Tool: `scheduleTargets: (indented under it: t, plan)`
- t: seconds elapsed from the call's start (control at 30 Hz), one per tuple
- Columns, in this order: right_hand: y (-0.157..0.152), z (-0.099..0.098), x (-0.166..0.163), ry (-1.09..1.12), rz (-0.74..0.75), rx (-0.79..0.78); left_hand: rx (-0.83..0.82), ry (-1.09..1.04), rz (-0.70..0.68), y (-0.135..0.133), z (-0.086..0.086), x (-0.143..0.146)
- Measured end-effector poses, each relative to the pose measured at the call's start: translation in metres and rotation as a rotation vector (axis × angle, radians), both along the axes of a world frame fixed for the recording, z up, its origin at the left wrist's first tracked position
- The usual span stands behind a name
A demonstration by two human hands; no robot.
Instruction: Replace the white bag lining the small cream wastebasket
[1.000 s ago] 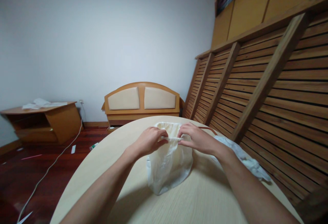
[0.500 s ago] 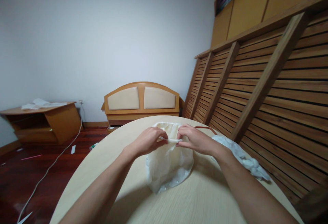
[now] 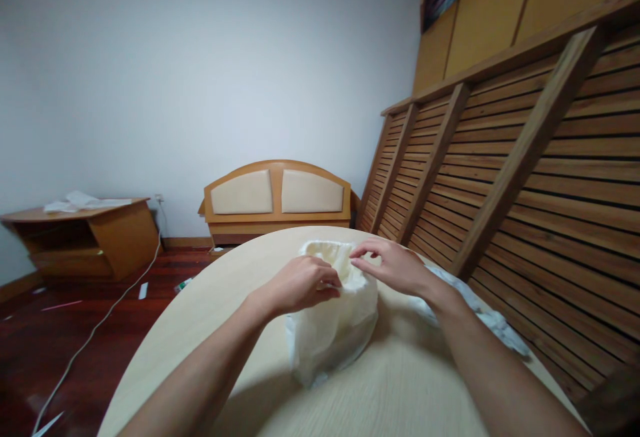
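Observation:
A pale cream, thin-walled bag stands upright on the round table, its gathered mouth facing up and partly open. My left hand is closed at the near side of the mouth, fingers and thumb pinching the rim. My right hand hovers at the right side of the mouth, index finger and thumb slightly apart, with nothing visible between them. Its fingertips are close to the rim; whether they touch it is hard to tell. The hands hide parts of the rim.
A crumpled whitish-blue cloth lies at the table's right edge, partly behind my right forearm. A slatted wooden frame leans along the right. Beyond the table is a headboard. A low cabinet and a cable are at left.
My right hand has let go of the near rim and moved up and slightly right. My left hand has shifted slightly right and down with the rim. The bag's mouth has spread.

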State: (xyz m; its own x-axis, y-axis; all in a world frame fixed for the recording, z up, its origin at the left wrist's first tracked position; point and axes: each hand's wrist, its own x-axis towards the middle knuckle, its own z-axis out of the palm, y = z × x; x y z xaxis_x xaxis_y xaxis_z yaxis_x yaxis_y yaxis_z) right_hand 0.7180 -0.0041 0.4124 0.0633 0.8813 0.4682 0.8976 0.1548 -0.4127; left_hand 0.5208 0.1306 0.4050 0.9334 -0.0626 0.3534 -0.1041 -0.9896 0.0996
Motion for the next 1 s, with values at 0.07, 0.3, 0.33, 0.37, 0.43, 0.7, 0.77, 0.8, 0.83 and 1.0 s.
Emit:
scheduleTargets:
  t: [0.07, 0.3, 0.33, 0.37, 0.43, 0.7, 0.77, 0.8, 0.83, 1.0]
  plan:
    - [0.004, -0.005, 0.004, -0.017, -0.133, 0.078, 0.023, 0.029, -0.045, -0.009, 0.004, -0.002]
    - [0.007, -0.006, -0.006, 0.013, -0.267, 0.02, 0.08, 0.089, -0.111, -0.032, 0.012, -0.01]
    - [0.006, -0.005, -0.01, 0.011, -0.261, 0.003, 0.069, 0.074, -0.119, -0.033, 0.013, -0.01]
    - [0.006, -0.003, -0.013, 0.003, -0.257, -0.005, 0.063, 0.039, -0.109, -0.032, 0.013, -0.011]
    - [0.005, -0.001, -0.02, -0.016, -0.262, -0.001, 0.073, -0.092, -0.025, -0.028, 0.013, -0.01]
    - [0.004, 0.005, -0.035, -0.053, -0.286, -0.019, 0.023, -0.223, 0.353, -0.018, 0.011, -0.004]
    - [0.003, 0.006, -0.036, -0.059, -0.296, -0.028, 0.007, -0.19, 0.416, -0.018, 0.012, -0.005]
    - [0.002, 0.006, -0.036, -0.064, -0.298, -0.028, 0.004, -0.181, 0.439, -0.018, 0.012, -0.006]
    - [0.002, 0.006, -0.036, -0.07, -0.298, -0.028, 0.002, -0.174, 0.456, -0.017, 0.012, -0.007]
    - [0.001, 0.005, -0.035, -0.077, -0.306, -0.037, -0.002, -0.123, 0.514, -0.012, 0.016, -0.013]
